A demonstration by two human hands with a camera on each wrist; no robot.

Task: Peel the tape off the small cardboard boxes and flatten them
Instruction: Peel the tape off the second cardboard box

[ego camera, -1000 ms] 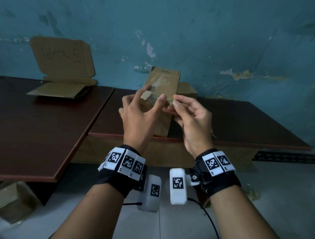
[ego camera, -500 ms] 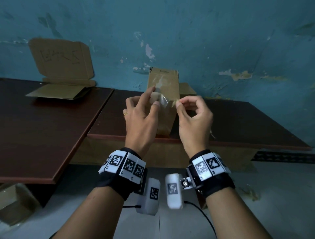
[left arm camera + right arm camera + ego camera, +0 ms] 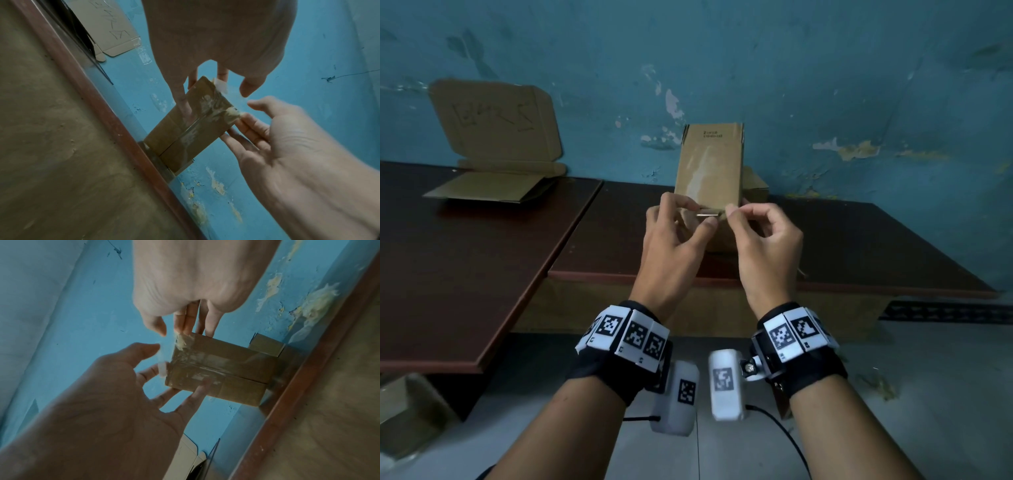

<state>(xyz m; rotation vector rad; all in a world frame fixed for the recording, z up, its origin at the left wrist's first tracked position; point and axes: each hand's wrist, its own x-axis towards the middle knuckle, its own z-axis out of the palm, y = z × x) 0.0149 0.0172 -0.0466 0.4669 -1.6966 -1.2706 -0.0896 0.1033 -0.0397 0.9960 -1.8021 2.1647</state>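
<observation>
A small brown cardboard box (image 3: 709, 164) stands on end on the dark table (image 3: 859, 246) near its front edge. Its taped seam (image 3: 191, 129) faces me. A short strip of clear tape (image 3: 707, 214) stretches between my hands in front of the box. My left hand (image 3: 697, 214) holds one end at the index fingertip, thumb close below, and its other fingers (image 3: 197, 389) lie against the box. My right hand (image 3: 729, 210) pinches the other end of the tape (image 3: 180, 341), with its remaining fingers curled.
A second small box (image 3: 755, 186) sits right behind the first, against the blue wall. A flattened box (image 3: 493, 137) leans on the wall on the left table (image 3: 465, 257). Another cardboard box (image 3: 407, 411) stands on the floor at lower left.
The box has turned from a slant to stand straight, facing me. My right hand's fingers have curled into a pinch, and the tape now runs as a thin strip between the hands.
</observation>
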